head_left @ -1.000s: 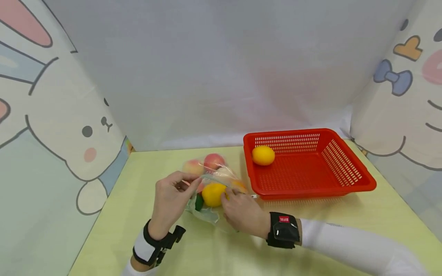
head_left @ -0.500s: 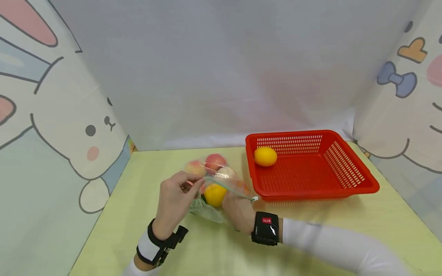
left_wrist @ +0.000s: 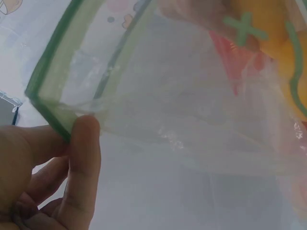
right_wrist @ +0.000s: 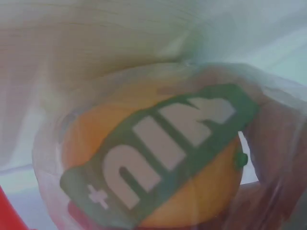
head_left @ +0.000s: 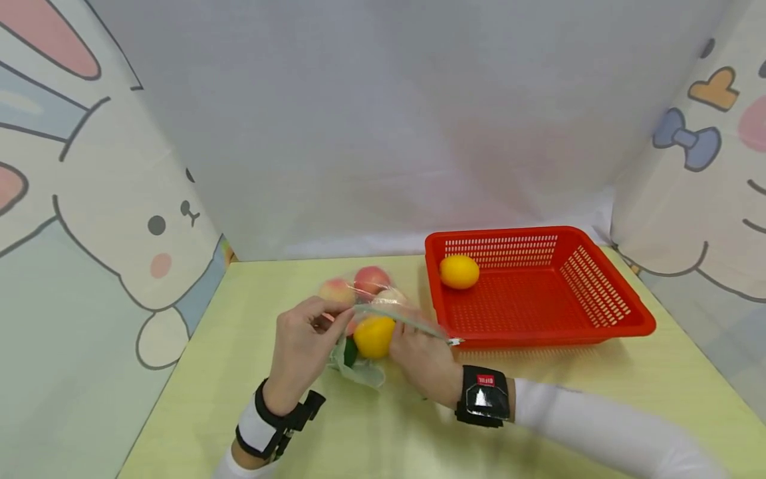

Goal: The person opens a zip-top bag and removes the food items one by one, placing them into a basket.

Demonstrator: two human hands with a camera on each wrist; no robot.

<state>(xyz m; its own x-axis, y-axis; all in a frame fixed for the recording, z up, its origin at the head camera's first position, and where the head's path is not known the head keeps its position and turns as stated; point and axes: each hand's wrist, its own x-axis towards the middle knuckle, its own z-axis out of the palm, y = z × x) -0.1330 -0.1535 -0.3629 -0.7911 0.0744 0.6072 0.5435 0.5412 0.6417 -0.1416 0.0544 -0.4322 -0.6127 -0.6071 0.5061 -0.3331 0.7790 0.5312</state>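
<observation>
My left hand point(head_left: 306, 349) pinches the green-edged corner of a clear zip bag point(left_wrist: 168, 120) between thumb and fingers. The bag's mouth is held up, with a white slider point(head_left: 456, 342) at its right end. My right hand point(head_left: 426, 362) reaches in under this edge, its fingertips beside a yellow fruit point(head_left: 374, 337). Through the printed plastic in the right wrist view, its fingers curve round the stem end of an orange fruit point(right_wrist: 192, 196). Deeper in the bag lie a red peach point(head_left: 371, 281), a yellowish-pink peach point(head_left: 337, 291) and a dark green piece point(head_left: 350, 351).
A red plastic basket point(head_left: 538, 332) stands right of the bag, close to the slider. It holds one yellow fruit point(head_left: 459, 272). The pale yellow-green table point(head_left: 269, 279) ends at a grey-white cloth backdrop point(head_left: 383, 166), with rabbit-print panels on both sides.
My right hand went further left and under the bag's edge, then drew back a little to the right. The bag's mouth now sits slightly higher over its fingers. My left hand keeps its pinch.
</observation>
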